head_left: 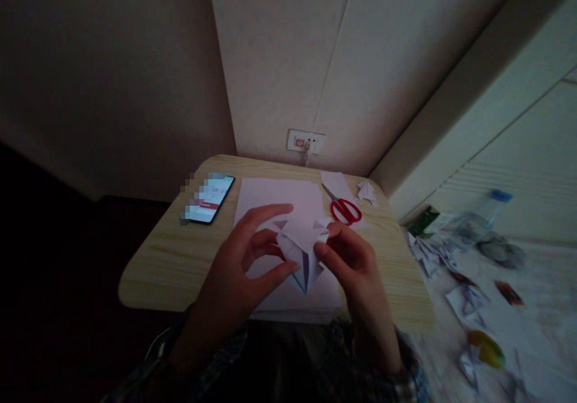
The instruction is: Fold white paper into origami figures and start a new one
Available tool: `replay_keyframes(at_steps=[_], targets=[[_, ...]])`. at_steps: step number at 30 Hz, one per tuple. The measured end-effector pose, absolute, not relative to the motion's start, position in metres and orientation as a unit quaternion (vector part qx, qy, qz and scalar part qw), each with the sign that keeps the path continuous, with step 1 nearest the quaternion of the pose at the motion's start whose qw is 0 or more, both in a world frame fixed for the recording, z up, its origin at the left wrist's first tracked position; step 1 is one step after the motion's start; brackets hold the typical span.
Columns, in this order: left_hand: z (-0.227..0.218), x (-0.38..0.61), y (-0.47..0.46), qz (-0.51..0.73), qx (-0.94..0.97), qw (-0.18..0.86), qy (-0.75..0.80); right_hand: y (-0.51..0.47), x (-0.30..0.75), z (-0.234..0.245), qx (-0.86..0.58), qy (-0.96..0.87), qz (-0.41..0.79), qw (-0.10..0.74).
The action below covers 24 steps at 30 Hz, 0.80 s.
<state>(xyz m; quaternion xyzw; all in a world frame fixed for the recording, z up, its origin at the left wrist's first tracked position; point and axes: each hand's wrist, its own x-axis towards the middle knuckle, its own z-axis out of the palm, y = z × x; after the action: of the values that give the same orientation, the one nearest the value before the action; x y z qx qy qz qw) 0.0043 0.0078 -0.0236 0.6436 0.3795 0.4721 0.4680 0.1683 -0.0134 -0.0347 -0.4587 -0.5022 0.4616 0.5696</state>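
Observation:
A piece of folded white paper [296, 243] with several creased flaps is held between my two hands, above a stack of white paper [279, 195]. My left hand [250, 255] curves around its left side, with the thumb against the lower edge and the index finger stretched out over the top. My right hand [354, 258] pinches the right flap between thumb and fingers. Red-handled scissors [346, 210] lie just beyond my right hand. Past them is a small folded paper figure [366, 192].
A lit phone [210, 199] lies at the left of the small wooden table [157, 264]. A paper strip [336, 181] is under the scissors. A wall socket [306, 142] with a plug is behind. At right are folded papers [430, 255] and a blue-capped bottle [496, 204].

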Motion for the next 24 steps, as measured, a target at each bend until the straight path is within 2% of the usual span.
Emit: replay_keyframes(at_steps=[4,7,16,21,24], targets=[[-0.034,0.011,0.011,0.469,0.586,0.533,0.391,-0.014,0.158,-0.039,-0.476,-0.442,0.391,0.652],[-0.038,0.012,0.010,0.433,0.608,0.528,0.404,-0.014,0.150,-0.043,-0.498,-0.441,0.352,0.658],[-0.031,0.006,0.014,0.405,0.750,0.291,0.434,-0.006,0.158,-0.044,-0.538,-0.574,0.270,0.556],[-0.033,0.001,0.017,0.379,0.782,0.255,0.425,-0.007,0.166,-0.042,-0.539,-0.571,0.324,0.527],[-0.038,0.000,0.018,0.367,0.793,0.230,0.428,-0.007,0.164,-0.041,-0.557,-0.588,0.314,0.495]])
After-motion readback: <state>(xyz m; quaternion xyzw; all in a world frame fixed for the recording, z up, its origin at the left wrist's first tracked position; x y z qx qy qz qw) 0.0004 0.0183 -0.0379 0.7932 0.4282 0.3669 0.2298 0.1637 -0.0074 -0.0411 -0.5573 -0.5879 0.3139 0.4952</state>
